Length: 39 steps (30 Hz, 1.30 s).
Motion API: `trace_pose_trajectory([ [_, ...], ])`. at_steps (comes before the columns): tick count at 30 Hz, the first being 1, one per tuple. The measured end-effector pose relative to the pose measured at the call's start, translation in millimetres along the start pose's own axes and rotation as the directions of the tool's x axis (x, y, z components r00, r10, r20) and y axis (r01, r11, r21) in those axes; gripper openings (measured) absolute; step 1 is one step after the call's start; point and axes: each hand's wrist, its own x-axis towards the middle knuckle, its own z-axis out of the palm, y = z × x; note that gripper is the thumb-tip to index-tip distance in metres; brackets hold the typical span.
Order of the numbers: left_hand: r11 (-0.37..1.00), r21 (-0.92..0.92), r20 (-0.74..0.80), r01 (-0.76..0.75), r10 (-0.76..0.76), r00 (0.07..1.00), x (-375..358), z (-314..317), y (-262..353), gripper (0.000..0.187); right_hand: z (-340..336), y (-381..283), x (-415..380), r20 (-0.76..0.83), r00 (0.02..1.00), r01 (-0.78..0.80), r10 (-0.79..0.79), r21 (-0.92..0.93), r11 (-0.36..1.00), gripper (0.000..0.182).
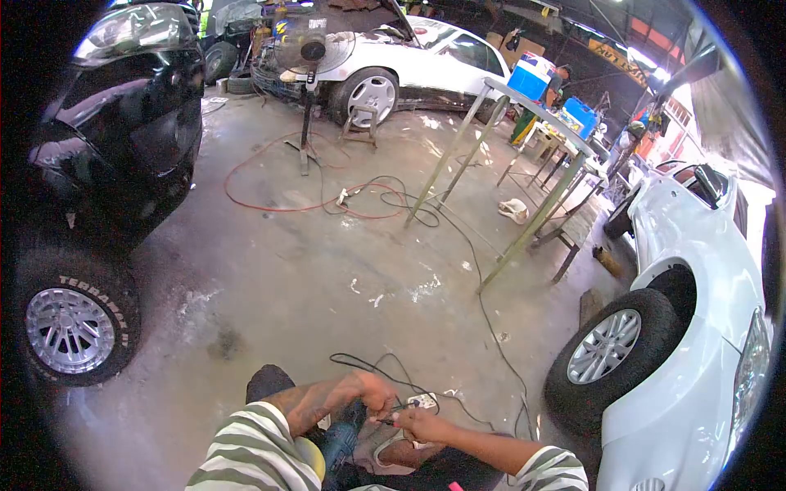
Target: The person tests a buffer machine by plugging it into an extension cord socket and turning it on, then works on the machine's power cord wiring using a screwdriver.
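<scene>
My left hand (377, 394) is closed, fingers curled, low in the middle of the head view. Close beside it, my right hand (420, 425) pinches with its fingertips. Between them shows a short dark length that looks like a black power cord (395, 407); its end is hidden by the fingers. Below my left forearm lies a dark blue-green power tool (340, 446), with a round yellow pad (311, 455) beside it. A white power strip (422, 401) rests on the floor just beyond my hands.
A black vehicle's wheel (72, 327) stands at left, a white car's wheel (610, 344) at right. Cables (483, 303) and an orange hose (237, 192) cross the floor. Ahead are a metal-legged table (532, 106), a fan (311, 53) and another white car (434, 69). A person (553, 90) is behind the table.
</scene>
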Motion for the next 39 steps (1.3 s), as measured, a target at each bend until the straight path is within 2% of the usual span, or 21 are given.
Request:
trace_pose_trajectory([
  [3, 1.000, -0.006, -0.093, 0.019, -0.019, 0.995, -6.9, 3.4, -2.3, 0.021, -1.5, -3.7, 3.9, -0.092, 0.995, 0.039, -0.047, -0.084, 0.996, 0.021],
  [4, 1.000, -0.004, -0.092, 0.027, -0.028, 0.995, -9.8, 2.4, -2.5, 0.021, -9.5, -2.9, 5.6, -0.085, 0.914, 0.342, -0.396, -0.362, 0.867, 0.023],
  [5, 1.000, 0.011, -0.095, -0.010, 0.011, 0.995, -12.2, 0.6, -1.8, 0.020, -16.1, -7.7, 6.6, 0.017, 0.730, 0.555, -0.683, -0.599, 0.578, 0.025],
  [7, 0.998, 0.036, -0.103, -0.042, 0.045, 0.994, -17.0, -2.2, -1.1, 0.021, -17.5, -18.5, 5.6, 0.019, 0.693, 0.591, -0.721, -0.587, 0.553, 0.031],
  [9, 0.992, -0.119, -0.135, 0.039, -0.055, 0.989, -18.4, 6.1, -0.8, 0.022, -14.7, -23.3, 7.1, 0.037, 0.928, 0.324, -0.371, -0.571, 0.754, 0.034],
  [10, 0.992, -0.122, -0.137, 0.039, -0.055, 0.989, -15.0, 6.6, -3.7, 0.022, -11.3, -12.6, 16.4, 0.041, 0.928, 0.326, -0.371, -0.571, 0.753, 0.034],
  [12, 0.990, 0.135, -0.129, 0.029, -0.011, 0.992, -7.6, 8.2, -6.2, 0.027, 2.0, 13.5, 33.9, 0.047, 0.995, -0.084, 0.093, -0.162, 0.983, 0.033],
  [13, 0.989, 0.143, -0.113, 0.029, -0.013, 0.994, -8.3, 7.1, -3.9, 0.027, 4.3, 20.9, 31.6, 0.037, 0.995, -0.087, 0.094, -0.146, 0.985, 0.033],
  [14, 0.992, 0.121, -0.119, 0.046, -0.032, 0.992, -17.7, 3.0, 7.4, 0.028, 1.6, 18.3, 25.0, -0.085, 0.966, 0.215, -0.243, -0.255, 0.943, 0.034],
  [15, 0.993, 0.098, -0.128, 0.064, -0.051, 0.990, -23.7, -1.1, 13.3, 0.030, -2.0, 15.1, 20.9, -0.161, 0.813, 0.466, -0.560, -0.396, 0.791, 0.034],
  [18, 0.995, 0.027, -0.189, 0.093, -0.086, 0.978, -21.1, -1.9, 9.7, 0.031, -15.9, 5.4, 20.5, -0.185, 0.722, 0.549, -0.667, -0.434, 0.714, 0.040],
  [21, 0.996, 0.076, -0.104, 0.041, -0.033, 0.994, -17.8, -2.6, 16.9, 0.030, -10.2, -1.2, 8.1, -0.027, 0.939, 0.282, -0.342, -0.510, 0.813, 0.040],
  [22, 0.997, 0.073, -0.100, 0.037, -0.029, 0.995, -16.0, -1.1, 15.2, 0.030, -9.3, -0.6, 9.4, -0.026, 0.941, 0.279, -0.337, -0.507, 0.816, 0.040],
  [24, 0.998, 0.062, -0.094, 0.008, -0.002, 0.996, -13.6, 2.4, 8.4, 0.032, -6.9, 1.1, 14.1, 0.160, 0.987, -0.016, 0.028, -0.076, 0.997, 0.036],
  [28, 0.995, 0.040, -0.130, 0.092, -0.086, 0.988, -13.2, 2.3, -1.4, 0.032, -10.6, 3.5, 18.5, -0.021, 0.948, 0.289, -0.318, -0.361, 0.887, 0.035],
  [30, 0.992, -0.041, -0.127, 0.122, -0.126, 0.984, -25.4, -3.3, 12.1, 0.032, -15.3, 0.0, 20.6, -0.179, 0.728, 0.558, -0.662, -0.406, 0.723, 0.042],
  [31, 0.992, -0.041, -0.125, 0.121, -0.126, 0.984, -24.7, -2.1, 10.1, 0.032, -14.3, -1.6, 18.1, -0.180, 0.729, 0.558, -0.661, -0.404, 0.725, 0.042],
  [33, 0.999, -0.049, -0.115, -0.004, -0.002, 0.993, -19.4, 1.2, 2.4, 0.028, -12.1, -13.1, 7.2, 0.049, 0.961, 0.253, -0.271, -0.544, 0.800, 0.042],
  [34, 0.999, -0.053, -0.116, -0.008, 0.001, 0.993, -15.1, 4.2, -0.4, 0.028, -7.2, -5.0, 10.9, 0.053, 0.962, 0.253, -0.268, -0.545, 0.800, 0.042],
  [36, 0.997, -0.076, -0.143, -0.025, 0.014, 0.990, -10.5, 7.8, -3.1, 0.027, 3.3, 13.5, 22.7, 0.098, 0.994, 0.044, -0.048, 0.043, 0.998, 0.040],
  [39, 0.998, -0.053, -0.197, 0.043, -0.052, 0.979, -13.0, 7.1, -2.4, 0.025, -4.1, 14.1, 26.6, -0.029, 0.984, 0.169, -0.177, -0.183, 0.969, 0.040],
])
